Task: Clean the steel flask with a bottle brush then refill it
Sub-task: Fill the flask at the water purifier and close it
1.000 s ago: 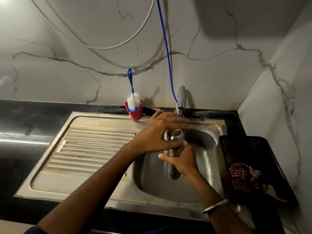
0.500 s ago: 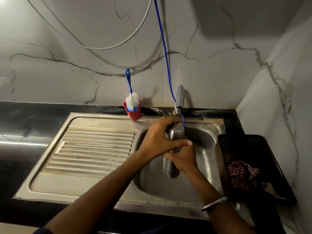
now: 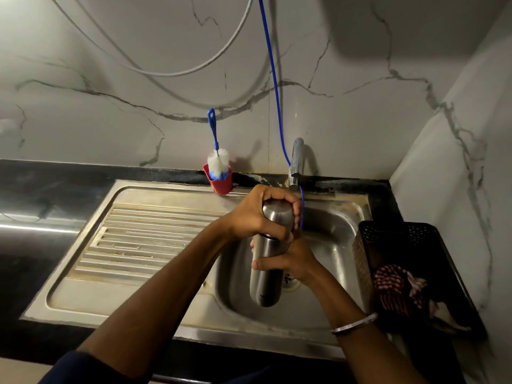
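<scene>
While the brush [image 3: 218,163] stays in its red cup [image 3: 220,184] left of centre, my left hand [image 3: 259,214] has closed over the flask [image 3: 270,256] cap, gripping it; my right hand [image 3: 295,261] still clasps its body above the sink [image 3: 327,245].

The steel flask [image 3: 267,261] was silver-grey. The bottle brush [image 3: 217,164] had white-and-blue bristles and a blue handle, standing in a red cup [image 3: 221,184]. The cloth [image 3: 396,286] was red-and-white checked; the tabletop [image 3: 41,189] black.
</scene>
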